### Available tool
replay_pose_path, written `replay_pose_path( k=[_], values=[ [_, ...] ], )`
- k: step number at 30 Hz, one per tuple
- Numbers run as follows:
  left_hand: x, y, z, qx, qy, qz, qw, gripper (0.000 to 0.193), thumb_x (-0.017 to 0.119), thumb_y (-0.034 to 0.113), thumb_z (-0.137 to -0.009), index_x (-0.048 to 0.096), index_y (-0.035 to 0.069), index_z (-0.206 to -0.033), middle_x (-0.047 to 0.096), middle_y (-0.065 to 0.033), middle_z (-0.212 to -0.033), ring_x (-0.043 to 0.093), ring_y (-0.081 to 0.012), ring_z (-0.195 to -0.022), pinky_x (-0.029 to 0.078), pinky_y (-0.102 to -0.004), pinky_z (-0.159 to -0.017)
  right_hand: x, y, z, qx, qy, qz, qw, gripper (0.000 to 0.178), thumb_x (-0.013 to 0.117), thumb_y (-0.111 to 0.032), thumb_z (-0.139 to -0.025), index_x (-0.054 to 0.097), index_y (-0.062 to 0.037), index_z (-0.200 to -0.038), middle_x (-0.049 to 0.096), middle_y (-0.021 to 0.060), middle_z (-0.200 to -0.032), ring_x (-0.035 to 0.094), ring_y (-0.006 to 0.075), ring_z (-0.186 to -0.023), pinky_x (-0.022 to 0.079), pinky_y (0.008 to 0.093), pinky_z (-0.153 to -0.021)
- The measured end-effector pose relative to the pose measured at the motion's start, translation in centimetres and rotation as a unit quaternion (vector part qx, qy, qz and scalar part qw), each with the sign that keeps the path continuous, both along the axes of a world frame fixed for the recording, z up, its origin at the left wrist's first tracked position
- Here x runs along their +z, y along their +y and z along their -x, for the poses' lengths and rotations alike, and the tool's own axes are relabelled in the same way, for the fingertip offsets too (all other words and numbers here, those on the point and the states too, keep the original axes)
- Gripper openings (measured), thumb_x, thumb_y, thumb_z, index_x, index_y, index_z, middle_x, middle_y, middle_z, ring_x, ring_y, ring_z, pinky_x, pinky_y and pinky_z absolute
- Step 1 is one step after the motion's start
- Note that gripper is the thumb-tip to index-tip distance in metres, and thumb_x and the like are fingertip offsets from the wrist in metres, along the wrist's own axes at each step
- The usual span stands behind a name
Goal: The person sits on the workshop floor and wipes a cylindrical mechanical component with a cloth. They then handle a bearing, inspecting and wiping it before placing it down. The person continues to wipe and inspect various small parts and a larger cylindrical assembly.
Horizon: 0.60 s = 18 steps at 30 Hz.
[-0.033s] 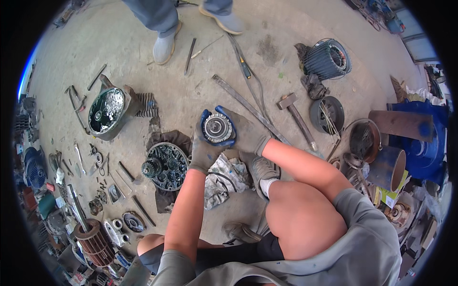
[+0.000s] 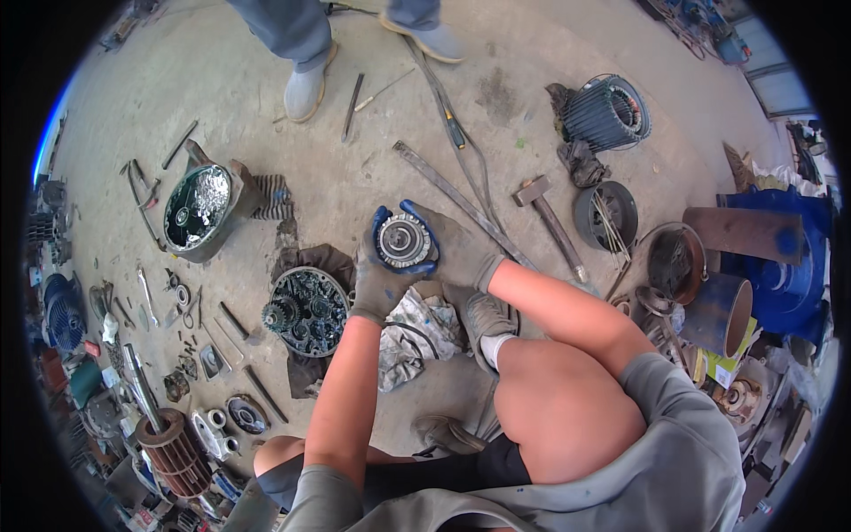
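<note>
Between my two gloved hands is a round metal gear (image 2: 403,241) with a toothed rim and a stepped hub, its face turned up. My left hand (image 2: 379,270) wraps its left side, and my right hand (image 2: 450,241) curls round the right side. Both gloves are grey with blue fingertips. Left of my left wrist, an open gearbox housing (image 2: 347,300), full of dark oily gears, sits on a dirty cloth. Under my wrists lies a crumpled, stained white rag (image 2: 401,363).
A sledgehammer (image 2: 551,226), a long flat bar (image 2: 443,180) and cables lie ahead to the right. An oily housing cover (image 2: 171,222) stands at left, above scattered tools. A motor stator (image 2: 607,113) is far right. Another person's shoes (image 2: 306,91) are at the top.
The gear has tipped slightly in my hands, which keep their grip. At the top, the other person's right shoe has shifted a little to the right.
</note>
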State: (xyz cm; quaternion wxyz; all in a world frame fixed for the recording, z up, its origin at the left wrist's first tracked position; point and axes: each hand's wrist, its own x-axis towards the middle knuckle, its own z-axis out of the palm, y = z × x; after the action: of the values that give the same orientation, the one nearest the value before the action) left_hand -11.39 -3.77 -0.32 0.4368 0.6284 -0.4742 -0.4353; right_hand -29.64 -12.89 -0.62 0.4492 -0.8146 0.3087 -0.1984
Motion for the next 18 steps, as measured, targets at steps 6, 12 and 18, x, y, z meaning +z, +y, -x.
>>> replay_pose_path(
  k=[6,12,18],
  values=[
    [1.0,0.4,0.0,-0.015,-0.208,0.029,0.978,0.126,0.107,0.033,-0.057,0.042,0.003,-0.161,0.057,-0.0159,-0.153,0.055,-0.0370,-0.141,0.043,-0.0476,-0.122,1.3,0.6,1.9,0.035,0.053,0.011,0.998,0.118,0.093,-0.036,-0.078,0.026,-0.0058,-0.170,0.046,0.0243,-0.164,0.048,0.0396,-0.150,0.039,0.0467,-0.128],
    [-0.4,1.1,0.6,-0.027,-0.203,0.043,0.978,0.107,0.102,0.044,-0.064,0.052,0.007,-0.151,0.063,-0.0161,-0.142,0.051,-0.0441,-0.140,0.035,-0.0570,-0.121,2.4,1.3,4.7,0.066,0.071,0.104,0.990,0.116,0.089,-0.029,-0.076,0.026,-0.0063,-0.171,0.038,0.0209,-0.170,0.051,0.0396,-0.146,0.040,0.0452,-0.126],
    [-1.8,1.2,0.9,-0.033,-0.191,0.023,0.981,0.111,0.102,0.045,-0.061,0.051,0.008,-0.151,0.061,-0.0145,-0.142,0.054,-0.0389,-0.137,0.032,-0.0538,-0.123,5.8,-1.5,8.4,-0.121,-0.019,-0.133,0.984,0.129,0.097,-0.029,-0.076,0.016,-0.0081,-0.174,0.037,0.0225,-0.166,0.063,0.0315,-0.125,0.059,0.0412,-0.103]
  ],
)
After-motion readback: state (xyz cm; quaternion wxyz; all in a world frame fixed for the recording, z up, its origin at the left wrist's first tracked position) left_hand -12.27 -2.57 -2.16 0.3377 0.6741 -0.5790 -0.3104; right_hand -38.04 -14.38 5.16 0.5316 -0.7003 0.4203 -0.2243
